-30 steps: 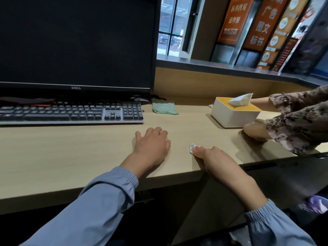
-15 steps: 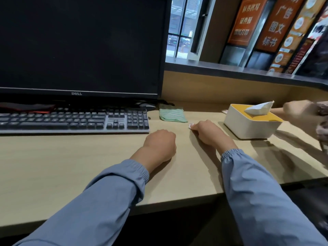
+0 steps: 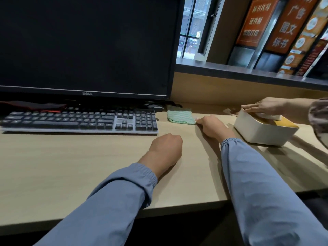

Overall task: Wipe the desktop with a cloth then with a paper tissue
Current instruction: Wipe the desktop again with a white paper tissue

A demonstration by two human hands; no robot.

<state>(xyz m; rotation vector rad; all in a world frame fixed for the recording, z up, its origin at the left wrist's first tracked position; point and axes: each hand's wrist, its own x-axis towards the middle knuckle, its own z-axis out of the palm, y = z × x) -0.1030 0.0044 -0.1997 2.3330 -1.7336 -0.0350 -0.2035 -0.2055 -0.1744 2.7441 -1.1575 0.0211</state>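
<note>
The desktop [image 3: 53, 166] carried the keyboard [image 3: 79, 120]. Off the keyboard's right end lay the green cloth [image 3: 181, 117]. In front of that end the left hand [image 3: 166, 148] rested in an empty fist. Further right, the right hand [image 3: 211, 128] curled its fingers over a paper tissue [image 3: 196, 119], pressing it down beside the cloth.

DELL on the monitor bezel [image 3: 87, 94], 标书代写 on the first orange sign [image 3: 255, 22], 图文, 标书 on the second orange sign [image 3: 287, 27]

Blue-grey long sleeves [image 3: 115, 201], gathered elastic cuffs [image 3: 229, 142]
</note>
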